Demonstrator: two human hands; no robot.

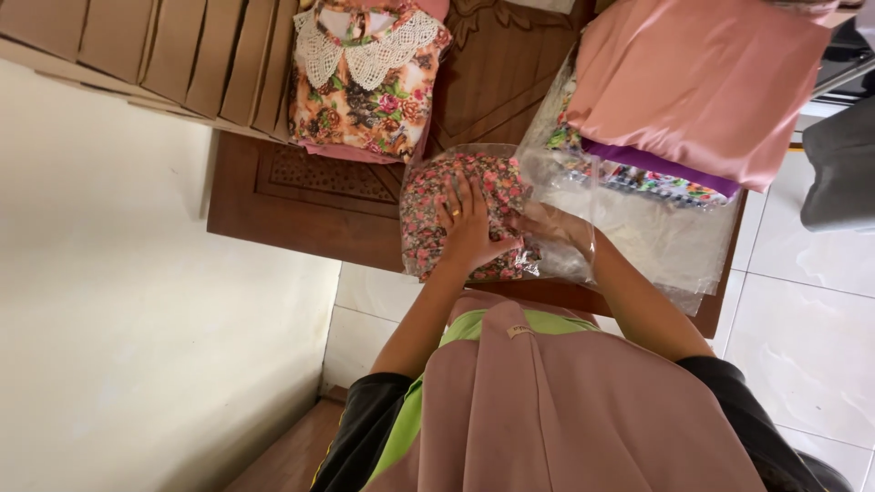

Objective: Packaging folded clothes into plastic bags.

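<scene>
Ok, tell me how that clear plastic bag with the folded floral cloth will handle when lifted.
The plastic bag looks thin and crinkled, so it will probably sag and slip. The floral cloth is soft and folded, so it likely flops unless supported from below. The left hand lies flat on it; the right hand is inside the bag.

- A folded garment (460, 214) lies at the near edge of the counter (310, 205), partly inside a clear plastic bag (629, 228).
- The left hand (469, 228) rests flat on the garment; the right hand (547, 228) sits inside the bag, just to its right.
- A collared dress (365, 77) lies behind the garment.
- A fabric stack (693, 82) sits on the bag's far right.
- Cardboard sheets (155, 50) stand at far left.
</scene>
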